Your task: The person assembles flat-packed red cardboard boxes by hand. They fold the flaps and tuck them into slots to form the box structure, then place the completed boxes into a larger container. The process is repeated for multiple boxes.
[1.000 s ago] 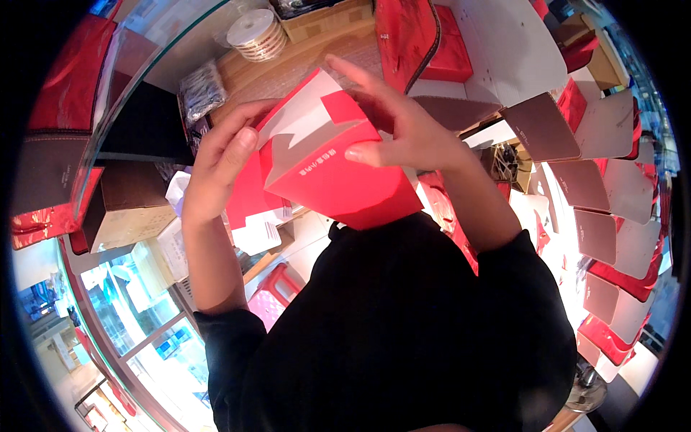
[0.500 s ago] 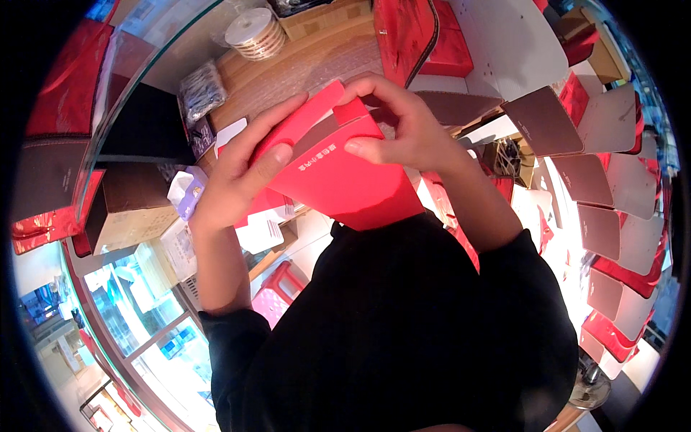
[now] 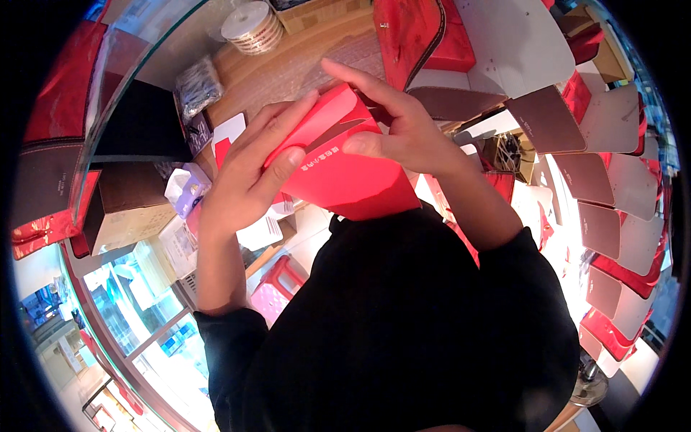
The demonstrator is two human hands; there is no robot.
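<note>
The person has a red box (image 3: 353, 180) held up in front of the chest, its lower edge against the black shirt (image 3: 403, 324) in view. Take the box as the centre of a clock, twelve pointing away from the wearer. The left hand (image 3: 255, 165) comes in from nine and is clamped on the box, fingers lying along the top flap (image 3: 327, 115), thumb pressed to the near face beside some white print. The right hand (image 3: 396, 133) grips from about one, thumb on that same face, index finger stretched out past the far edge. Between the two thumbs and the flap I can see a narrow dark gap at the box's mouth.

Beyond lies a wooden desk (image 3: 302, 61), with a stack of spools (image 3: 252, 29) at eleven and a clear packet (image 3: 198, 86) at ten. A purple carton (image 3: 191, 191) sits at nine, a red stool (image 3: 277, 288) down at seven. A red bag (image 3: 403, 39) stands at one; flapped cases (image 3: 601, 230) line up around three to four.
</note>
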